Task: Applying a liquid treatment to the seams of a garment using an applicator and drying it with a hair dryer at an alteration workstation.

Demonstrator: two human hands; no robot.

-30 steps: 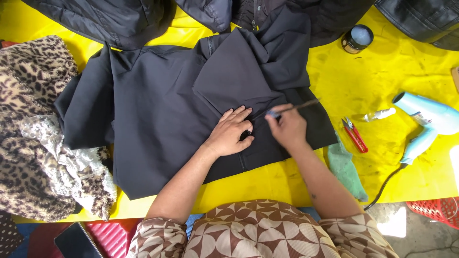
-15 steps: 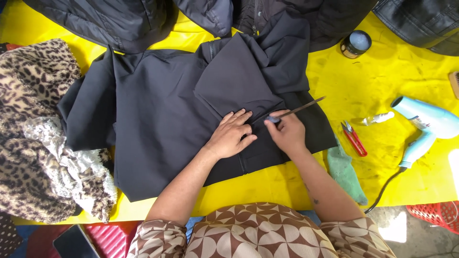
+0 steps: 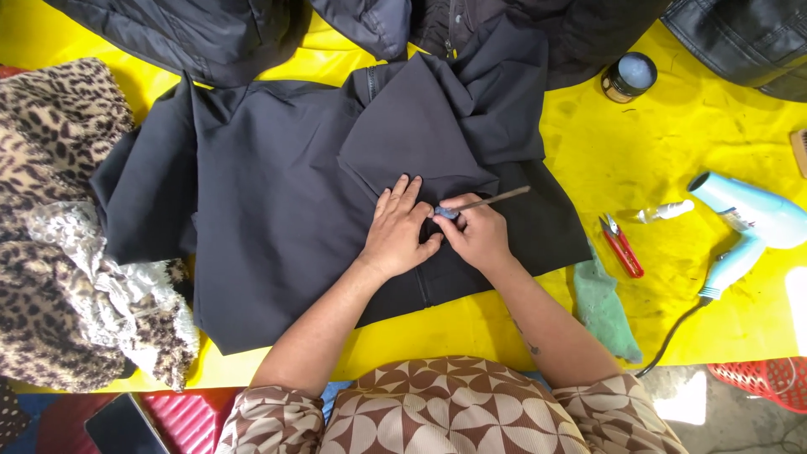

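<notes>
Both hands have been drawing closer together since the earlier frames, and the thin tool (image 3: 481, 203) is now tilting less steeply than it was a second ago. Its long axis is running nearly level, rising slightly toward the right, with the blue-grey grip end at the left and the slim metal shaft pointing away past the right hand (image 3: 477, 234). That hand is closing around the grip, pinching it between thumb and fingers. The left hand (image 3: 398, 229) is lying open and flat, fingers spread, pressing down on the dark garment (image 3: 277, 219) just beside the tool's grip, its thumb touching the right hand.

One dark garment of smooth matte cloth is lying spread under both hands on the yellow worktop (image 3: 656, 143), with a folded flap rising above the fingers. Right of the right hand one pair of small red snips (image 3: 622, 246), one small clear bottle (image 3: 666, 210) and one pale blue hair dryer (image 3: 752, 223) with a dark cord are lying well apart from the garment. One green rag (image 3: 607, 307) is lying beside the right forearm. One round tin (image 3: 629, 76) is standing further up. Far left of the left hand one fuzzy leopard-print fabric (image 3: 50, 235) is lying heaped.
</notes>
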